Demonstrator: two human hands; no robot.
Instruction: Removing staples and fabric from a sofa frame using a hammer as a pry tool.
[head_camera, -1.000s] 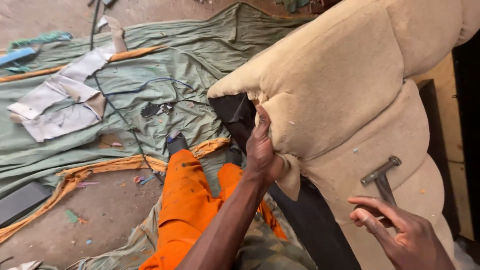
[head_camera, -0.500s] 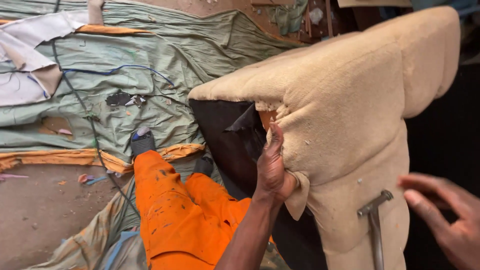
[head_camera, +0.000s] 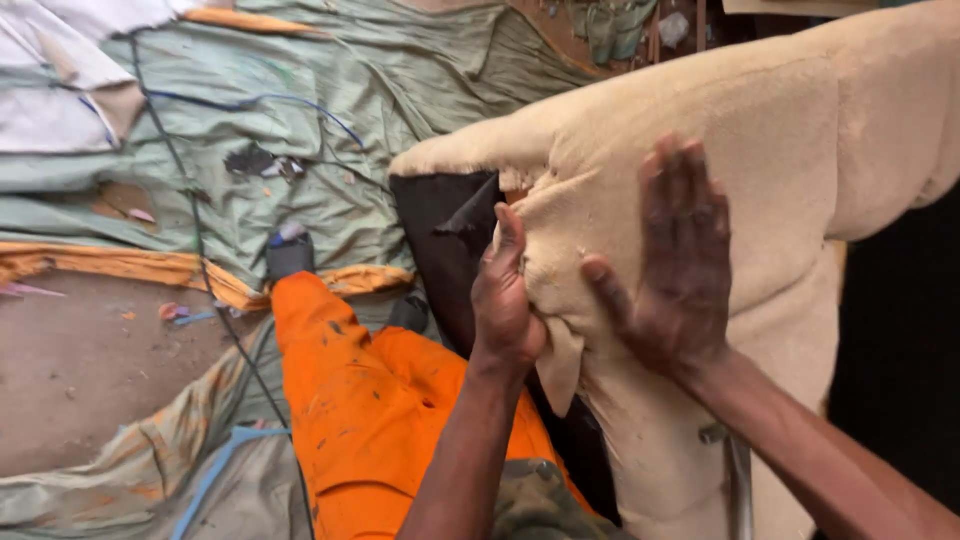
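Right hand (head_camera: 680, 270) now presses flat on fuzzy tan foam (head_camera: 780, 130).

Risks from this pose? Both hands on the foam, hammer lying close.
1. The hammer rests loose on the beige foam padding under the right hand's forearm; a nudge could slide it off toward the orange trouser legs.
2. The left hand pinches the foam's ragged edge by the black fabric; hard pulling might tear it.

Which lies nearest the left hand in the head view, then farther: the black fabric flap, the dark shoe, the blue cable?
From the left hand:
1. Black fabric flap, just to its left, beside the thumb.
2. Dark shoe, farther left, at the orange trouser leg's end.
3. Blue cable, farthest, up-left on the green cloth.
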